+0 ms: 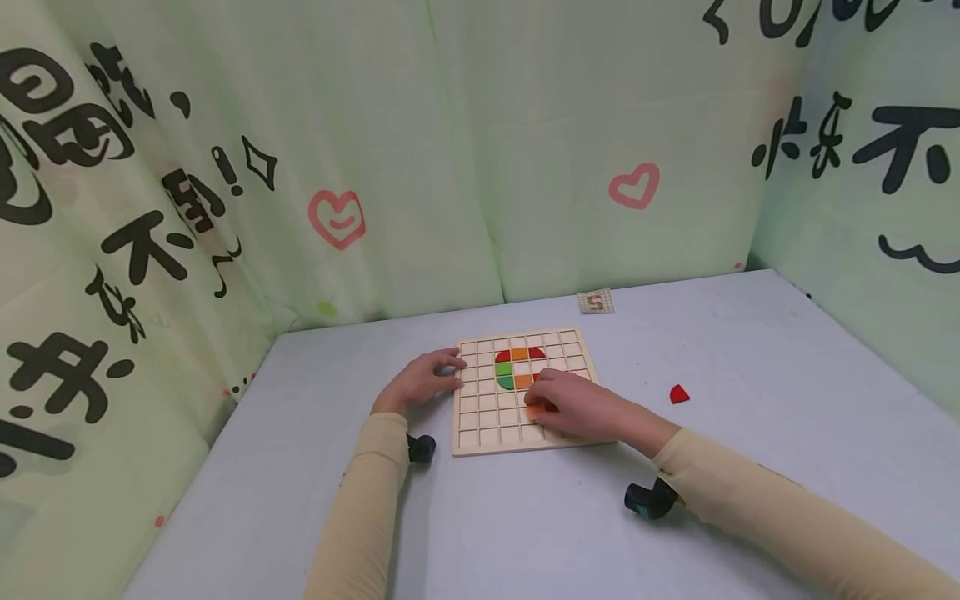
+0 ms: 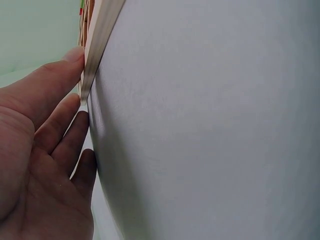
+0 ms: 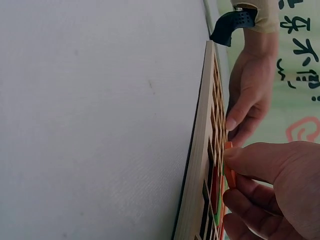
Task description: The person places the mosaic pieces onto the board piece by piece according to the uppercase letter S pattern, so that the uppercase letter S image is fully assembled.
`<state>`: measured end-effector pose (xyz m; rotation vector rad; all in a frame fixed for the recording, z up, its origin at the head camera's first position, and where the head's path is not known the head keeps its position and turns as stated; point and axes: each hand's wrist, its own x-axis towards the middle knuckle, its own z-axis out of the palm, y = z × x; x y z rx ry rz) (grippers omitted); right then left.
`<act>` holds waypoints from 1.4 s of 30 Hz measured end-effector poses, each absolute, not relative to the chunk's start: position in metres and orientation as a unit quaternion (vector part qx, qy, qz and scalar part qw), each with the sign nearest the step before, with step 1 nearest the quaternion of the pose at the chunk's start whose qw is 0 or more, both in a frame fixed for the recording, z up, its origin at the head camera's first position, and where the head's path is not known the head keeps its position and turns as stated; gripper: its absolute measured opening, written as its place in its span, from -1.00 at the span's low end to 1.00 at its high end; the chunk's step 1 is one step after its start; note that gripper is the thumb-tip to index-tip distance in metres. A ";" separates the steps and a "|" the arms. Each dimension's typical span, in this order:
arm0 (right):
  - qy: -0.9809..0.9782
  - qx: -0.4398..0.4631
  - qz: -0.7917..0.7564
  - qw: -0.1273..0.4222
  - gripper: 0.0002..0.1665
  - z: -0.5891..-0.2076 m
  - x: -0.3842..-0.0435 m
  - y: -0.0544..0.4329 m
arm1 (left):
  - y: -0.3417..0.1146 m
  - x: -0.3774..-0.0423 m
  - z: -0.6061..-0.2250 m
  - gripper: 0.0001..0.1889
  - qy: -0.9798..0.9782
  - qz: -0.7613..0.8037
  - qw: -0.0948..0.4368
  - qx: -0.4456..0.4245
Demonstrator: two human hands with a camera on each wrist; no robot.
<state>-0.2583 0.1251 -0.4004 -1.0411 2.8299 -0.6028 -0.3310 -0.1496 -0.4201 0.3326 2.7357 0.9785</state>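
Note:
A wooden grid board (image 1: 480,421) lies on the table. Set in its squares are a light green square (image 1: 503,368), a dark green rounded piece (image 1: 506,382), and several red and orange pieces. My left hand (image 1: 420,379) is at the board's left edge; in the left wrist view the thumb (image 2: 67,62) touches the rim, with the other fingers extended below. My right hand (image 1: 573,402) pinches an orange piece (image 3: 230,172) between thumb and fingers, low over the board's middle. It covers part of the grid's right side.
A loose red rounded piece (image 1: 678,394) lies on the white tabletop (image 1: 525,533) to the right of the board. Beyond the board, near the table's back edge, is a small patterned card (image 1: 596,302). Curtains (image 1: 480,167) with printed writing hang behind and along the sides.

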 end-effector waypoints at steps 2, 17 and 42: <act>0.918 -0.344 -0.193 0.030 -0.80 -0.402 -0.258 0.124 | -0.149 -0.331 -0.420 -0.63 0.930 0.333 0.110 0.113; 0.919 -0.350 -0.180 0.007 -0.78 -0.405 -0.258 0.116 | -0.149 -0.331 -0.420 -0.64 0.928 0.338 0.112 0.106; 0.927 -0.325 -0.185 0.022 -0.78 -0.408 -0.262 0.115 | -0.150 -0.331 -0.420 -0.63 0.929 0.334 0.110 0.113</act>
